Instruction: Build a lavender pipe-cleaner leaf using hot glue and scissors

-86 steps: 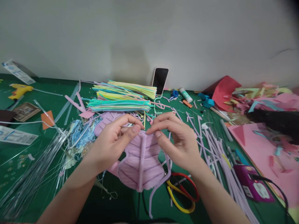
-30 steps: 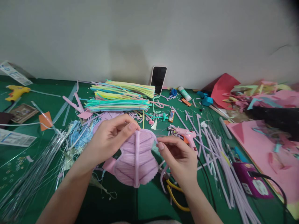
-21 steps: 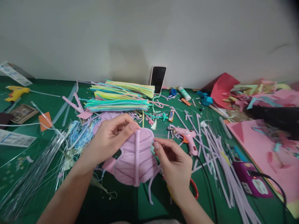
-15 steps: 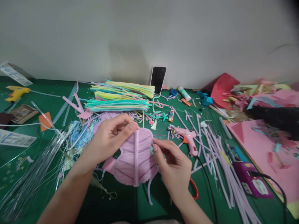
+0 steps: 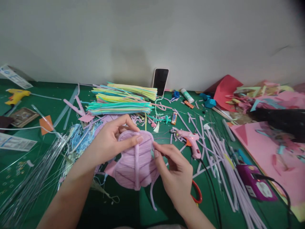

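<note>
A lilac leaf-shaped piece made of pipe cleaners (image 5: 128, 159) is held up in front of me, with a raised strip down its middle and slanting lines to both sides. My left hand (image 5: 116, 136) grips its top left, thumb lying across the front face and fingers behind. At the right edge, my right hand (image 5: 172, 167) pinches the rim between thumb and forefinger. A loose lilac pipe cleaner end (image 5: 152, 195) hangs below the piece. Whether the right fingertips also hold a separate strand is hidden.
A pink glue gun (image 5: 192, 141) lies to the right, its cord running forward. Bundled pipe cleaners (image 5: 121, 100) and a phone (image 5: 160, 81) stand behind. Loose lilac pipe cleaners (image 5: 234, 181), a purple box (image 5: 254, 183) and paper scraps are at right; thin wires (image 5: 35, 181) are at left.
My left thumb has slid down onto the front of the lilac piece, across its middle strip. The piece has shifted slightly left, and my right hand still pinches its right edge.
</note>
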### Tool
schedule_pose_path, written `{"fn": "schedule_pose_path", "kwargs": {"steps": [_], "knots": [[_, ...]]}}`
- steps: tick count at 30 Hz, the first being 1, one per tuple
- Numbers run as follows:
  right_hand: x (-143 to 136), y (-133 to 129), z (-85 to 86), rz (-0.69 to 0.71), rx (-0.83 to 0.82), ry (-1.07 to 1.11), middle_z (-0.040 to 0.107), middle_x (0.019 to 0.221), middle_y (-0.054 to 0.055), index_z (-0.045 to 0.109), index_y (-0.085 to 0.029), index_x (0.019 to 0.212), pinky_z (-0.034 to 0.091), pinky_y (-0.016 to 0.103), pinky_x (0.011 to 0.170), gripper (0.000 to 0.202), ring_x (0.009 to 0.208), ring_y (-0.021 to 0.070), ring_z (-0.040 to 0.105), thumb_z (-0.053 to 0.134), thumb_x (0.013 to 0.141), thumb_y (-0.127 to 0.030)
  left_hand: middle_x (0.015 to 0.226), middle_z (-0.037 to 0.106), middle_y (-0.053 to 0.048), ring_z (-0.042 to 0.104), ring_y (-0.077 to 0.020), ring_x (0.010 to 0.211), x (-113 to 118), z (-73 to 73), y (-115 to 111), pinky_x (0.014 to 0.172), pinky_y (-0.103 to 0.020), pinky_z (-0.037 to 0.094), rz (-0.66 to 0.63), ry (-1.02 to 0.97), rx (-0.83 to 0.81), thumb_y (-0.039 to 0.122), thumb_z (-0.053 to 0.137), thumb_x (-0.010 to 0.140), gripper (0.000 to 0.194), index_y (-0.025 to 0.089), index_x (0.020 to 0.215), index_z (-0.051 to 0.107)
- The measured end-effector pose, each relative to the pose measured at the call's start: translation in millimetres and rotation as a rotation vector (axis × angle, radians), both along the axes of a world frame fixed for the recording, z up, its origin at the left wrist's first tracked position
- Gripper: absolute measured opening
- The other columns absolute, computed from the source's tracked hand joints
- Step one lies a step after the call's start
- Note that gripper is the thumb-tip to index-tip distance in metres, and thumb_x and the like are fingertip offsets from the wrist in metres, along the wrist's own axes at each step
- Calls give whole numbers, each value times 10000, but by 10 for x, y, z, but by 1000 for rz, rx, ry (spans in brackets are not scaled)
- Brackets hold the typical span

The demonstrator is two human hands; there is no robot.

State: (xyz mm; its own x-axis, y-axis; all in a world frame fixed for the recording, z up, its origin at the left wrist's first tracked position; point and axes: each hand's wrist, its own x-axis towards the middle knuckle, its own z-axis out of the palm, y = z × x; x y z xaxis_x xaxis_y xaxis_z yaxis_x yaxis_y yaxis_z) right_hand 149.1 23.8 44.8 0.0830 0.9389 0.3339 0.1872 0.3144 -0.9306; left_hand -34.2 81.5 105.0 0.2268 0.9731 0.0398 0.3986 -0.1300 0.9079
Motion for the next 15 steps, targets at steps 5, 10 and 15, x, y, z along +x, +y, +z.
{"fn": "schedule_pose_path", "kwargs": {"steps": [5, 10, 15], "knots": [[-25, -4, -9, -29, -123, 95, 730, 860, 36, 740, -242, 978, 563, 282, 663, 162, 760, 157, 674, 665, 851, -175, 721, 610, 29, 535, -95, 588, 35, -6, 4, 500, -187, 411, 22, -75, -65, 357, 723, 774, 223, 199, 786, 566], [-47, 13, 16, -58, -194, 119, 744, 819, 31, 741, -223, 887, 568, 282, 666, 72, 724, 158, 679, 698, 830, -233, 749, 624, 23, 555, -105, 620, 59, -15, 2, 520, -193, 429, 39, -78, -62, 331, 703, 791, 193, 201, 786, 561], [-35, 18, 22, -88, -193, 68, 748, 809, 24, 753, -228, 875, 547, 288, 681, 74, 723, 157, 664, 702, 821, -232, 734, 606, 36, 546, -96, 628, 39, -44, 10, 524, -177, 420, 21, -104, -78, 356, 722, 789, 220, 197, 794, 571]]}}
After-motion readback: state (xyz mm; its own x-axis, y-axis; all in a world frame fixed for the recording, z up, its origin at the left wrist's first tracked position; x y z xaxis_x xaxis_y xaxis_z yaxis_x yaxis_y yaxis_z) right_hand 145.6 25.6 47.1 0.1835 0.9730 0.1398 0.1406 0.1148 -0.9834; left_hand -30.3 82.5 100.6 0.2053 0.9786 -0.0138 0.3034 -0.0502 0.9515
